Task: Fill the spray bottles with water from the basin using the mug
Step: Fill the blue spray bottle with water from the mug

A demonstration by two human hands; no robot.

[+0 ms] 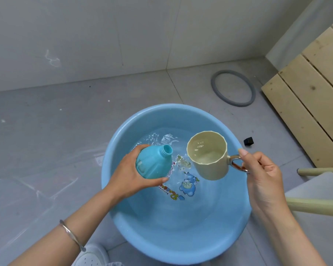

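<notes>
A light blue basin [123,223] stands on the grey floor with shallow water over a cartoon print. My left hand [129,175] grips a teal spray bottle [154,163] without its cap, tilted over the water with its open neck pointing up and right. My right hand [261,177] holds a cream mug [209,156] by its metal handle, just right of the bottle's neck and above the basin. A little water lies in the mug, which is tipped towards me.
A grey rubber ring [233,88] lies on the floor behind the basin. A small black cap-like piece [248,141] sits right of the rim. Wooden slats [311,104] lean at the right; pale wooden legs [315,207] cross the lower right.
</notes>
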